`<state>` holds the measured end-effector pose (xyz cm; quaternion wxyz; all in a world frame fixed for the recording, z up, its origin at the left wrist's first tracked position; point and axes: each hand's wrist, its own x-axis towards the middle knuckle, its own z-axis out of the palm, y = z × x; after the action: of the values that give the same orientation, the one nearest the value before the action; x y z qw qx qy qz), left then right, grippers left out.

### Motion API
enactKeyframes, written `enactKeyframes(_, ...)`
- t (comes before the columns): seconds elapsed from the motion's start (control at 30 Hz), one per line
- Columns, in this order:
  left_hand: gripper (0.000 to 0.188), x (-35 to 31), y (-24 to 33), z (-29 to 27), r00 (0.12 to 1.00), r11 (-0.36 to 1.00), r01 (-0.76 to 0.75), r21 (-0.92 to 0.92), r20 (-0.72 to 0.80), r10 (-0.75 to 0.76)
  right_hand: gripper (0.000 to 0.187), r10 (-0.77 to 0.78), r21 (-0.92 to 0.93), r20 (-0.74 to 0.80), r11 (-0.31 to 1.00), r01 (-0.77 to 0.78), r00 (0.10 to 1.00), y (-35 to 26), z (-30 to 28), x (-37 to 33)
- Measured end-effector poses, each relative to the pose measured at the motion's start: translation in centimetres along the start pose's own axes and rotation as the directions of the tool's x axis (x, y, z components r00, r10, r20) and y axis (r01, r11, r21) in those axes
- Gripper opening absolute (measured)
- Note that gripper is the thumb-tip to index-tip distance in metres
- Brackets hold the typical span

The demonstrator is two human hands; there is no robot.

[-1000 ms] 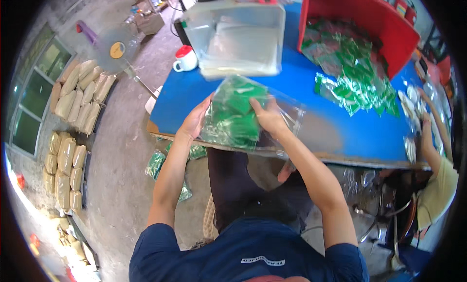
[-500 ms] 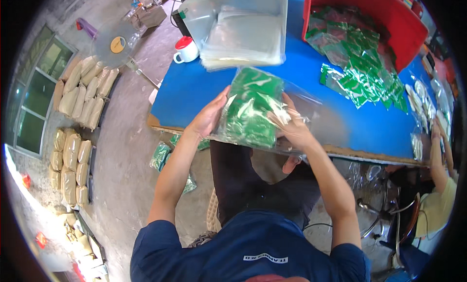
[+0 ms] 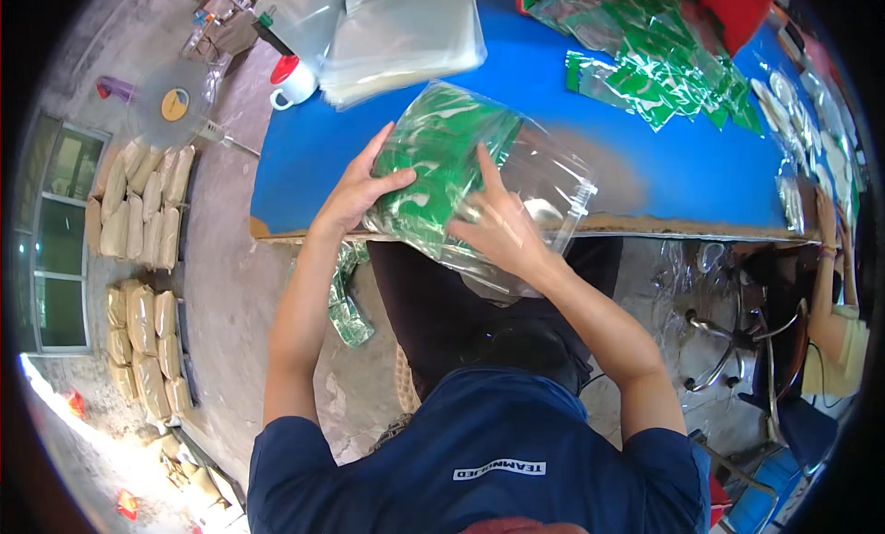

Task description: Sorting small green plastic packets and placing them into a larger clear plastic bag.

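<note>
Clear plastic makes up the bag (image 3: 548, 161), which holds flat green-printed packets (image 3: 429, 179) and sits above the near edge of the blue desk (image 3: 323, 179), tilted over the person's lap. The left hand (image 3: 355, 188) grasps its left side, thumb on top, probably to steady the slippery film. The right hand (image 3: 507, 225) lies across it with fingers spread on the upper face, seemingly flattening or guiding the contents; whether it also pinches film, I cannot tell.

At the far left, a stack of clear bags (image 3: 406, 41) lies within reach, near a red-lidded mug (image 3: 293, 81). Loose green packets (image 3: 645, 69) spill before a red bin (image 3: 737, 13) at the far right, perhaps for easy picking.

Inverted lettering fills a pale shirt label (image 3: 498, 469); small marks along the bag's right edge are too fine to read.
</note>
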<state>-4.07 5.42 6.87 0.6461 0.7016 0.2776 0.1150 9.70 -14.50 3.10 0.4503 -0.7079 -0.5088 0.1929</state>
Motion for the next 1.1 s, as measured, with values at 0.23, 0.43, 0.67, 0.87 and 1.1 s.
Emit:
enactKeyframes(0.23, 0.102, 1.0, -0.3, -1.0, 0.985, 0.984, -0.083, 0.158, 0.166, 0.056, 0.036, 0.307, 0.568, -0.213, 0.811, -0.138, 0.927, 3.6, -0.4, 1.0)
enactKeyframes(0.43, 0.105, 1.3, 0.3, -0.3, 0.966, 0.956, -0.166, 0.243, 0.234, 0.109, 0.036, 0.316, 0.286, -0.184, 0.923, -0.256, 0.931, 2.7, -0.5, 2.9)
enactKeyframes(0.67, 0.114, 1.4, -0.3, -0.4, 0.983, 0.974, -0.098, 0.203, 0.173, 0.063, 0.029, 0.256, 0.482, -0.133, 0.861, -0.163, 0.958, 5.2, -0.3, 3.1)
enactKeyframes(0.87, 0.113, 1.5, 1.5, 0.7, 0.972, 0.972, -0.083, 0.221, 0.235, 0.029, 0.030, 0.237, 0.397, -0.212, 0.907, -0.138, 0.948, 3.6, 0.6, 1.8)
enactKeyframes(1.1, 0.068, 0.4, 2.7, 5.9, 0.844, 0.293, -0.513, 0.807, 0.411, 0.346, 0.022, -0.179, 0.382, -0.070, 0.904, 0.192, 0.981, 2.8, 1.2, -3.3)
